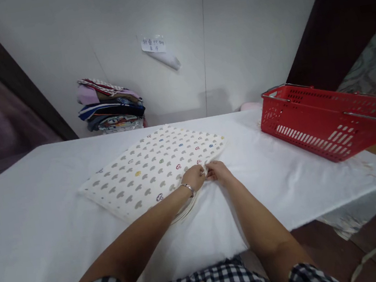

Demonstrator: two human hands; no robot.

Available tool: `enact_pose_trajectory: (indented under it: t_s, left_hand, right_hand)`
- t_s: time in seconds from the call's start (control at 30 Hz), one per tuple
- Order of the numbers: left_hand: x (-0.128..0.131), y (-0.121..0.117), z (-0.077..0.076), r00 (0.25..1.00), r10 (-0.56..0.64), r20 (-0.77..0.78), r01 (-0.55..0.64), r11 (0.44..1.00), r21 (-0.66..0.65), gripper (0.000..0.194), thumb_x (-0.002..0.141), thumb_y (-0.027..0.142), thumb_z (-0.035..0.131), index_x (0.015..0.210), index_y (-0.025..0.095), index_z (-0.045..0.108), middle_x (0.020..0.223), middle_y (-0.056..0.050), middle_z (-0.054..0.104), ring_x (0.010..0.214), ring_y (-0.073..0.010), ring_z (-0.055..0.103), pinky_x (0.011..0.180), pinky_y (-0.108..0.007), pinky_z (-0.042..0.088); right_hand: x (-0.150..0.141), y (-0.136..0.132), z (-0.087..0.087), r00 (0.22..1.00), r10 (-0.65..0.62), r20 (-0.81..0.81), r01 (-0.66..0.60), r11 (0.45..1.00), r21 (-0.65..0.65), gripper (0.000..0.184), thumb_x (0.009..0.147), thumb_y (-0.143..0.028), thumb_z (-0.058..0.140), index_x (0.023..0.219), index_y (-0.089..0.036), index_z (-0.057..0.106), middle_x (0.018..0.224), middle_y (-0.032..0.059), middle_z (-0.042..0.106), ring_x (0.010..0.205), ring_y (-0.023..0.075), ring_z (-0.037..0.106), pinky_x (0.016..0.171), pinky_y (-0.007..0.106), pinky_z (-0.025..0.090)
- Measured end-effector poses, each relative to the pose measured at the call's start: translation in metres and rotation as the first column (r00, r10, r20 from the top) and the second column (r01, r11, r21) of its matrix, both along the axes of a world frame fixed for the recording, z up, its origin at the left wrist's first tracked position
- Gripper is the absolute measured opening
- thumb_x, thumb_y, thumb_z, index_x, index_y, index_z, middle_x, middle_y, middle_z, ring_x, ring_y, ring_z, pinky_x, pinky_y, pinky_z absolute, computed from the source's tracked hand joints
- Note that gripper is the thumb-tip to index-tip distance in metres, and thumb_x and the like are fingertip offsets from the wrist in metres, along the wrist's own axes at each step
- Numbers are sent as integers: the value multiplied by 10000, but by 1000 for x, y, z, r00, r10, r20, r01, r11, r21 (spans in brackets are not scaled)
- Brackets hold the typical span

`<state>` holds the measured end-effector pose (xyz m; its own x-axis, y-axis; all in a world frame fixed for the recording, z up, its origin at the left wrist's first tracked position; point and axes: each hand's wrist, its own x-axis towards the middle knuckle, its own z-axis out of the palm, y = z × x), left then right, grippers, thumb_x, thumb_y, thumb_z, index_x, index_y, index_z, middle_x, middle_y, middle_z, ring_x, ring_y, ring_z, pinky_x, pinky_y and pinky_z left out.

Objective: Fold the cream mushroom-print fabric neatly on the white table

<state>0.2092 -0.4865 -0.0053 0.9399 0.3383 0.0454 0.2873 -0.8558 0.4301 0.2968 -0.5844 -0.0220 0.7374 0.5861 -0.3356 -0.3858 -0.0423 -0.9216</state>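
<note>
A cream cloth point(156, 164), printed with grey mushroom-like shapes and a few coloured ones, lies flat and folded in layers on the white-covered table. At its near right edge my left hand point(193, 178), with a bracelet on the wrist, is closed on the cloth. Close beside it, my right hand point(218, 172) pinches the same edge, fingertips almost meeting those of the left. A small bunched bit of fabric shows between the two hands. Several layered edges curve out below my left wrist.
A red plastic basket point(311, 117) with metal handles stands at the table's right side. Folded clothes point(112, 105) are stacked at the back left against the wall. A paper sign point(153, 45) hangs on the wall. The white tablecloth point(44, 219) drapes over the near edge.
</note>
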Motion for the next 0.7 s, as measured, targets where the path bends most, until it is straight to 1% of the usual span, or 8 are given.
enact_pose_trajectory:
  t_s: [0.1, 0.17, 0.27, 0.33, 0.47, 0.53, 0.6, 0.7]
  left_hand:
    - [-2, 1, -2, 1000, -18, 1, 18, 1000, 3, 167, 730, 249, 516, 881, 203, 569, 875, -17, 622, 833, -162, 566, 696, -256, 411]
    - [-4, 0, -3, 1000, -12, -14, 12, 1000, 17, 209, 741, 322, 522, 916, 211, 553, 916, -21, 610, 843, -169, 567, 692, -265, 416]
    - [-6, -5, -3, 998, 12, -65, -7, 996, 83, 292, 751, 414, 511, 973, 224, 510, 997, -36, 578, 864, -190, 572, 692, -291, 424]
    - [-6, -10, -1, 995, 10, -98, 5, 989, 150, 316, 756, 403, 508, 1009, 216, 478, 1048, -60, 551, 894, -207, 570, 709, -310, 427]
    - [3, -18, 4, 989, 14, -145, 21, 972, 234, 302, 777, 293, 488, 1053, 181, 441, 1089, -109, 521, 944, -224, 563, 739, -330, 429]
    - [7, -19, 7, 985, 20, -173, 22, 971, 236, 296, 775, 270, 491, 1050, 173, 442, 1081, -116, 532, 940, -226, 570, 739, -329, 433]
    - [9, -17, 9, 982, 23, -186, 19, 975, 222, 294, 775, 294, 501, 1039, 175, 449, 1061, -112, 554, 934, -225, 578, 744, -323, 435]
    - [7, -13, 9, 987, 10, -160, 23, 978, 207, 263, 778, 322, 497, 1003, 187, 472, 1029, -97, 585, 931, -220, 583, 751, -311, 432]
  right_hand:
    - [1, 0, -3, 1000, -11, 9, 11, 1000, -11, 135, 671, -233, 589, 652, -176, 468, 489, -14, 549, 436, 119, 542, 412, 226, 481]
    - [1, 1, -5, 1000, -15, 14, 15, 1000, -16, 134, 664, -220, 588, 647, -179, 462, 481, -14, 549, 429, 121, 541, 403, 225, 473]
    - [2, 2, -7, 1000, -18, 18, 18, 1000, -22, 129, 646, -199, 585, 642, -177, 458, 476, -10, 554, 425, 122, 544, 382, 210, 451]
    - [2, 2, -9, 1000, -19, 19, 20, 1000, -23, 139, 633, -196, 592, 636, -176, 454, 473, -9, 554, 425, 120, 546, 372, 197, 436]
    - [2, 3, -11, 999, -36, 26, 36, 999, -15, 177, 619, -194, 610, 614, -182, 433, 451, -30, 525, 411, 114, 536, 358, 186, 419]
    - [3, 4, -11, 999, -45, 26, 46, 999, -10, 178, 624, -199, 612, 612, -181, 436, 442, -40, 509, 403, 107, 525, 353, 181, 411]
    - [4, 6, -11, 999, -48, 19, 48, 999, -5, 167, 645, -231, 613, 626, -176, 457, 450, -35, 517, 405, 106, 526, 359, 184, 417]
    - [6, 8, -12, 999, -44, 8, 44, 999, -4, 183, 677, -300, 610, 652, -166, 488, 469, -16, 543, 406, 106, 530, 354, 184, 413]
